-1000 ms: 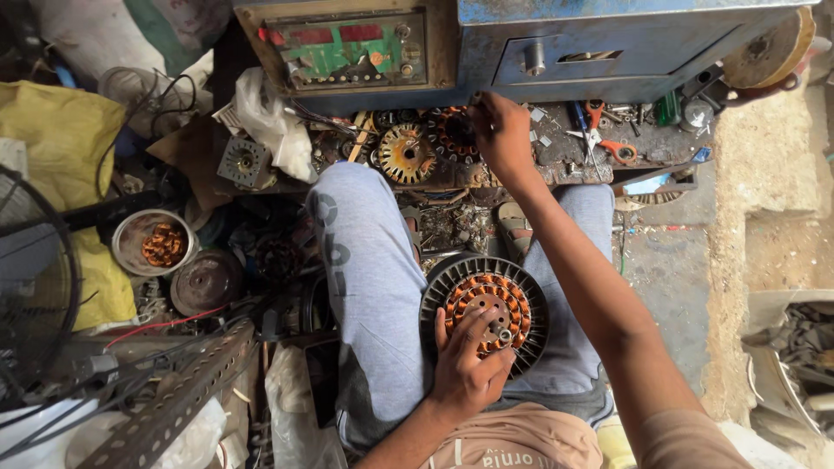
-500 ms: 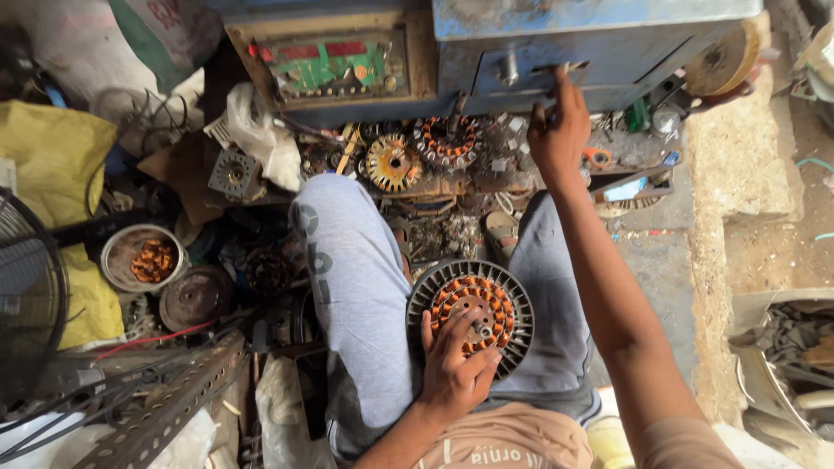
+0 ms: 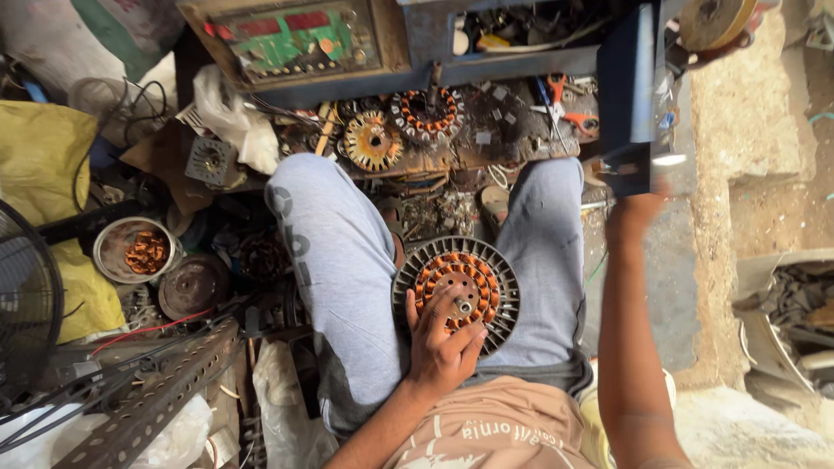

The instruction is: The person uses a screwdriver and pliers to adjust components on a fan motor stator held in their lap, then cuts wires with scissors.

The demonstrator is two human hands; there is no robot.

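Since the earlier frames the blue drawer [image 3: 627, 95] has come out of the cabinet and now stands pulled open; the right hand [image 3: 637, 208], which was up at the drawer front, sits lower at the drawer's near edge.

Head view: right hand's fingers lie against the drawer's underside; cannot tell whether they are curled round it or only touching. Left hand [image 3: 441, 340] rests on the fan motor stator [image 3: 456, 291] in the lap, between grey-trousered legs, fingers spread loosely over the copper windings, thumb near the centre shaft. Not gripped tight.

Beyond the knees, on the cluttered floor: two more wound stators [image 3: 373, 139], orange-handled scissors [image 3: 565, 108]. At left, a metal bowl of copper wire [image 3: 135, 250] and a perforated angle bar [image 3: 152, 399].
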